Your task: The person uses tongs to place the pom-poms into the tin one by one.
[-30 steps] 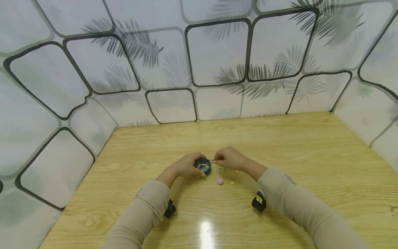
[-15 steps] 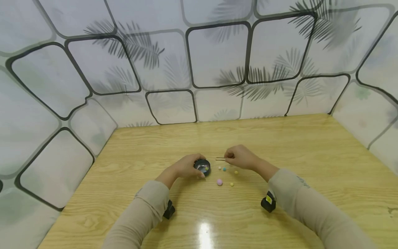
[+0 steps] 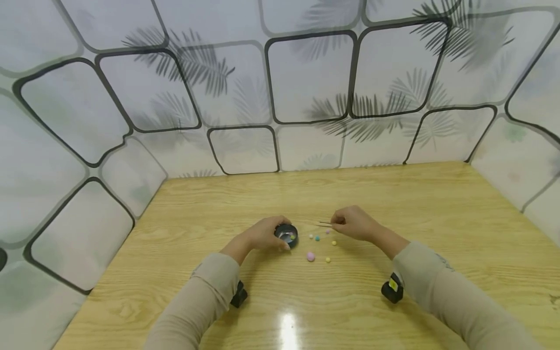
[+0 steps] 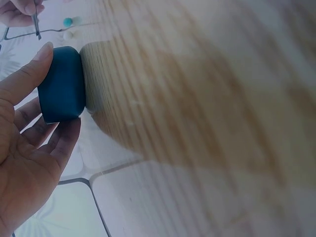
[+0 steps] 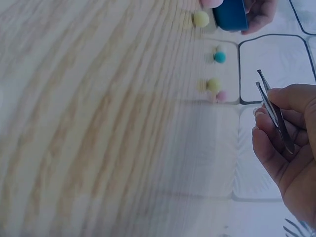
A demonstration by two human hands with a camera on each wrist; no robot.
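My left hand [image 3: 261, 234] grips a small round dark cup [image 3: 294, 243] by its side, thumb and fingers on opposite walls. In the left wrist view the cup [image 4: 63, 86] looks dark blue and stands on the table; a small yellowish bead [image 3: 292, 237] shows inside it. My right hand [image 3: 356, 223] pinches metal tweezers [image 5: 280, 121], whose tips are apart with nothing between them. Near the tips lie a small purple bead [image 3: 327, 232], a blue bead [image 3: 317, 238] and a white bead [image 3: 311, 236].
Closer to the front lie a larger pink ball [image 3: 310, 256] and a yellow bead [image 3: 328, 260], with another yellow bead [image 3: 334, 243] below the right hand. The wooden table [image 3: 210, 204] meets patterned walls [image 3: 310, 78] at its back and sides.
My right hand has drawn the tweezers rightward, away from the cup, uncovering the beads beneath. The left hand keeps hold of the cup in place.
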